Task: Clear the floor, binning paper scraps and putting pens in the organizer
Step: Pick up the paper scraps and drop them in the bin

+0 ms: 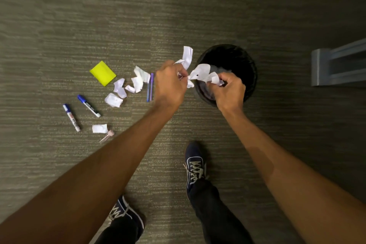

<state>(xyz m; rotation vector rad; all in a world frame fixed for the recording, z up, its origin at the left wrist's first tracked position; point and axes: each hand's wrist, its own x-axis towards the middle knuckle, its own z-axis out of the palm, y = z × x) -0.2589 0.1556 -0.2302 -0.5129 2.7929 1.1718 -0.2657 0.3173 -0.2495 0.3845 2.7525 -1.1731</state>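
Observation:
My left hand (170, 82) is shut on white paper scraps (187, 56) just left of the round black bin (248, 69). Over the bin's near rim, my right hand (229, 90) grips more crumpled white paper (202, 73); the two bunches touch between the hands. Several white scraps (126, 87) lie on the carpet to the left, and one more scrap (99, 128) lies nearer me. Two blue-capped markers (88, 105) (71, 117) lie at the left. Beside my left hand lie two thin pens (150, 88), blue and purple. A pink pen (108, 135) is partly hidden by my left forearm.
A yellow sticky-note pad (103, 73) lies on the grey carpet left of the scraps. A grey metal furniture base (336, 65) stands at the right edge. My two dark shoes (195, 166) (126, 214) stand on the carpet below the hands.

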